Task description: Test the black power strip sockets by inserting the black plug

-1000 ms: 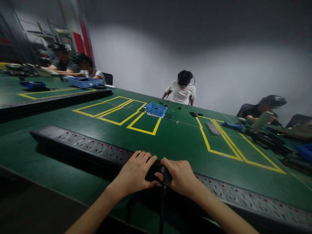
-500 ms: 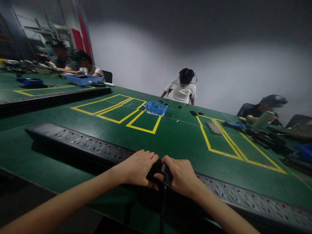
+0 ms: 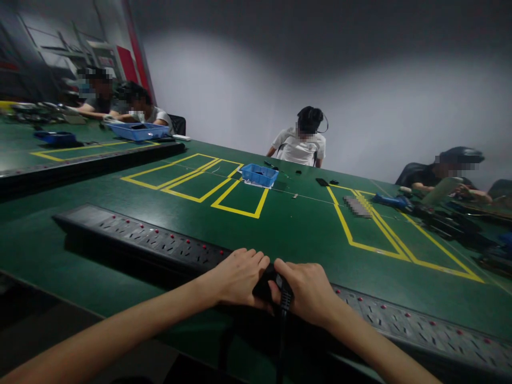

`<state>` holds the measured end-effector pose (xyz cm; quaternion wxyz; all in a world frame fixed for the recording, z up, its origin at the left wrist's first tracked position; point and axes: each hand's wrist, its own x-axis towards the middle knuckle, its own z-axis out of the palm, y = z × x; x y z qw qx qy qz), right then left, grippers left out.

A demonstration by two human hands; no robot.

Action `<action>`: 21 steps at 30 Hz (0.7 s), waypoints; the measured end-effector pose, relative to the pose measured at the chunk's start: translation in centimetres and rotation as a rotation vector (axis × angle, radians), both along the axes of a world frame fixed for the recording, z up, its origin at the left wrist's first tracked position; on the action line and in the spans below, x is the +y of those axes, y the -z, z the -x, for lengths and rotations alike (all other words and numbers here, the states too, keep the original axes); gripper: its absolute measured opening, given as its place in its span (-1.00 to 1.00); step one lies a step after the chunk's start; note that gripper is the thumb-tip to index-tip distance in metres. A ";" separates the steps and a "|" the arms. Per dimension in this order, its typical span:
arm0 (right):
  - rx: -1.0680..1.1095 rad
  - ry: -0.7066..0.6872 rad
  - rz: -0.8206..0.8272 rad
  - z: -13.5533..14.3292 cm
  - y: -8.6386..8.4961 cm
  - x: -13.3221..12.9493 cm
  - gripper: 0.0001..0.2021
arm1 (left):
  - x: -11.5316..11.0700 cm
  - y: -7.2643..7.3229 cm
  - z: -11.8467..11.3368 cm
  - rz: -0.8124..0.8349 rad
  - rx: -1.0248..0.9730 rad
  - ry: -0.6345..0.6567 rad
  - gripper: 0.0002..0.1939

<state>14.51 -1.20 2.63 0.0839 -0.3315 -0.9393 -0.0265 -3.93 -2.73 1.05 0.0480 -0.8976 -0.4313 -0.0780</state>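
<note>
My left hand [image 3: 242,274] is closed round a dark block [image 3: 263,287], possibly a power adapter; most of it is covered by my fingers. My right hand [image 3: 310,290] grips a black cable plug [image 3: 284,293] with a ribbed collar, pressed close against the block. From the plug a black cable [image 3: 281,341] hangs down past the table's near edge. Whether the plug is seated in the block, I cannot tell. Both hands are just over a long black power strip [image 3: 160,240] with red lights, whose middle they hide.
On the green table [image 3: 192,229], yellow tape marks out rectangles. A blue basket [image 3: 260,175] stands mid-table, with a pixelated flat item [image 3: 357,207] to its right. Another power strip [image 3: 100,159] and a blue tray [image 3: 138,132] are at left. Several people sit around the table.
The whole view has shifted slightly, so my hands and the table appear a little further right. Both hands keep the same hold on the block and the plug.
</note>
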 end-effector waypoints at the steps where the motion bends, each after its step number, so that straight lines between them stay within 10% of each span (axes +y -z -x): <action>1: -0.005 0.007 0.001 -0.5 0.0 -0.1 -0.90 | 0.0 0.1 -0.5 -0.008 -0.008 0.005 -0.36; 12: 0.013 0.070 0.037 -9.3 0.3 -1.1 -0.90 | 0.5 1.1 -8.7 -0.089 -0.037 0.100 -0.30; 21: -0.011 0.188 -0.036 -9.3 -0.1 -2.1 -0.83 | 0.2 0.9 -9.0 0.003 -0.108 0.079 -0.32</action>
